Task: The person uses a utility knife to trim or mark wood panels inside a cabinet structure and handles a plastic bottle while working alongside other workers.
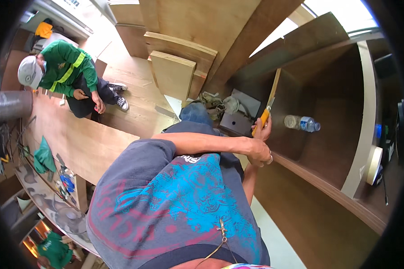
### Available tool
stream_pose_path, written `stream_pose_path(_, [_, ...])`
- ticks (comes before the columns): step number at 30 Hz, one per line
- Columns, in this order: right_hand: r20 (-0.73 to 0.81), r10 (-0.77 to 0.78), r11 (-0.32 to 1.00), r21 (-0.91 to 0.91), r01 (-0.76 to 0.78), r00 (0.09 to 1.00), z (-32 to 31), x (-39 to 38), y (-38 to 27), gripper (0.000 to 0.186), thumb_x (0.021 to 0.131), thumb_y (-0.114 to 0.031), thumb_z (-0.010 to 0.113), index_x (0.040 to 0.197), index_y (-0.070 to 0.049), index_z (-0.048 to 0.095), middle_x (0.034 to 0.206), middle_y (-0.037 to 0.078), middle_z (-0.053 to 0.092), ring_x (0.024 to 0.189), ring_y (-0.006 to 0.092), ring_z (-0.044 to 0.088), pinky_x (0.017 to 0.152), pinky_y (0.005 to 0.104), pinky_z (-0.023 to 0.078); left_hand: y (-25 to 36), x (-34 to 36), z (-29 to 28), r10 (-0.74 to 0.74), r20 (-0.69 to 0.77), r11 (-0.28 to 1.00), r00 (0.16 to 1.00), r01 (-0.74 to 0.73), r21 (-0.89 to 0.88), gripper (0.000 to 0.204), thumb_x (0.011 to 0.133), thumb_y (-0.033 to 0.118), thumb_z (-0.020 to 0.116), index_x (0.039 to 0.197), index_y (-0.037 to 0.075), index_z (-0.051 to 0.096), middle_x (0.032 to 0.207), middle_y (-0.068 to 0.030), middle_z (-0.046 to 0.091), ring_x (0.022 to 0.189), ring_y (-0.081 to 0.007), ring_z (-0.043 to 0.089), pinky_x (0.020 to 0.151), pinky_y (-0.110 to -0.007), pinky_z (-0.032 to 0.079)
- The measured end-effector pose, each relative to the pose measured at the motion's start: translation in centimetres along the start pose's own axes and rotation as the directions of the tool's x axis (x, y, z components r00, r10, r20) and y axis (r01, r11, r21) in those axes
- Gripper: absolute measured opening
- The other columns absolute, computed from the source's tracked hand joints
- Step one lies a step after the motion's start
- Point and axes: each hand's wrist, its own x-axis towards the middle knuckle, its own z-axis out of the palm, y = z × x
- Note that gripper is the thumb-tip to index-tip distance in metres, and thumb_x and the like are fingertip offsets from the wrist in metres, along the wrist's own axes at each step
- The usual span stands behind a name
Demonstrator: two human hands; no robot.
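Note:
My right hand grips a yellow-handled tool, apparently a knife, held upright beside a narrow pale wooden edge in the open dark wooden cabinet. My left forearm crosses my body, and my left hand has its fingers curled at my right wrist; whether they hold anything else is hidden. A plastic water bottle lies on its side inside the cabinet, to the right of my hands. Below my hands runs the cabinet's front edge.
A co-worker in a green top sits at left beside a plywood board with tools and cloth. Another person is at lower left. Plywood panels lean ahead; a silver laptop and bags sit beside the cabinet.

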Motion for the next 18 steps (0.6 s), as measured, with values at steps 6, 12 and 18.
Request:
stream_pose_path(6, [-0.219,0.150,0.988,0.004,-0.153,0.964,-0.4,-0.5,1.1,0.050,0.094,-0.024,0.066,0.139,-0.009,0.049,0.080,0.004,0.061,0.057,0.0094,0.056,0.051,0.0267,0.047,-1.3,-1.1,-1.6,0.000,-0.105,0.996,0.995,-0.009,-0.088,0.025,0.084,0.020,0.061,0.102,0.003,0.063,0.095,-0.0210,0.068,0.092,-0.0409,0.066,0.082,-0.051,0.052])
stream_pose_path(12, [-0.162,-0.181,0.983,-0.073,0.171,0.970,1.4,1.3,-1.3,0.043,0.099,-0.029,0.060,0.128,0.001,0.050,0.083,0.002,0.059,0.073,0.0100,0.056,0.061,0.0257,0.046,-9.1,-3.0,-5.1,-0.428,-0.570,0.892,0.702,0.224,-0.394,0.023,0.090,0.021,0.059,0.105,0.004,0.066,0.098,-0.0189,0.066,0.091,-0.0376,0.065,0.078,-0.044,0.053])
stream_pose_path(18, [-0.296,-0.070,0.997,0.012,0.076,0.953,6.5,5.8,-2.7,0.035,0.105,-0.033,0.048,0.122,-0.003,0.052,0.088,0.003,0.058,0.073,0.0113,0.056,0.062,0.0249,0.045,-16.3,-2.8,-6.7,-0.661,-0.553,0.712,0.507,0.192,-0.675,0.037,0.096,0.029,0.057,0.115,-0.003,0.061,0.104,-0.0204,0.067,0.091,-0.0309,0.068,0.079,-0.040,0.052])
